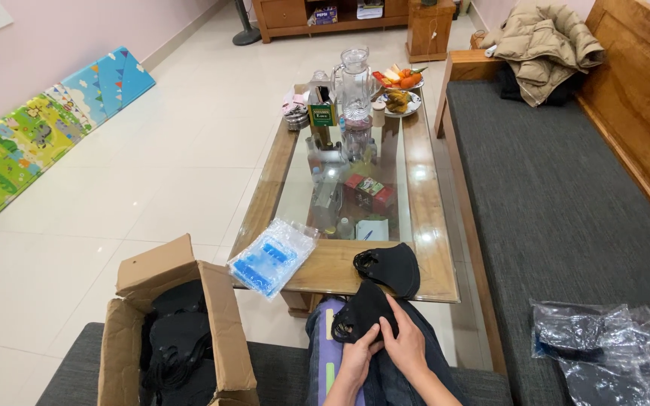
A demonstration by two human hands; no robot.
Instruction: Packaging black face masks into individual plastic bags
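Note:
Over my lap, my left hand and my right hand both grip one black cloth face mask. The left fingers pinch its lower edge, the right hand covers its right side. A second black mask lies just beyond on the near wooden end of the coffee table. An open cardboard box to my left holds several more black masks.
A stack of clear plastic bags with blue print overhangs the table's near left corner. The glass table carries a jug, tins and fruit plates at its far end. Clear bags lie on the grey bench cushion at right.

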